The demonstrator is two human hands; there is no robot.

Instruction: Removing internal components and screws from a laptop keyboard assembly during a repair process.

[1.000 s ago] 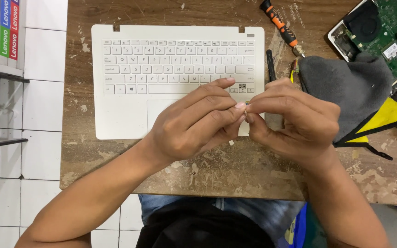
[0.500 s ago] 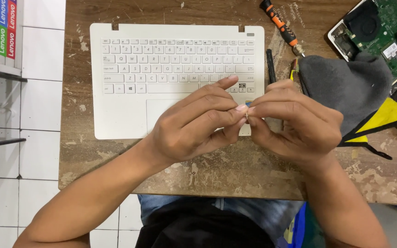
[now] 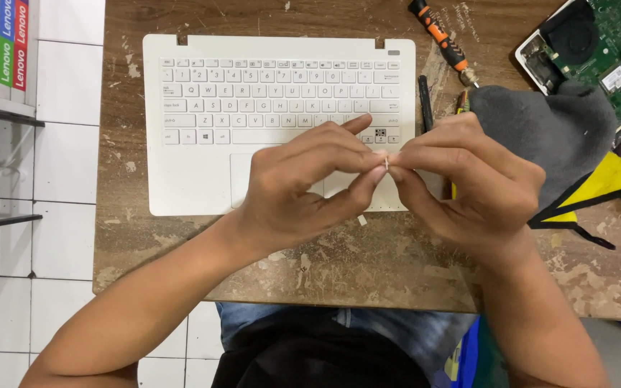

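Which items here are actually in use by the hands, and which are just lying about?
In use:
- left hand and right hand, pinching one tiny pale part between their fingertips
- white laptop keyboard shell, directly beneath them

Lying about:
- orange-handled screwdriver
- black pen-like tool
- grey cloth
- open circuit board

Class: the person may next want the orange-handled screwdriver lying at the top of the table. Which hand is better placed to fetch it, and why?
Probably the right hand: the screwdriver lies on its side of the white laptop keyboard, while the left hand would have to cross over. Both currently pinch a tiny part.
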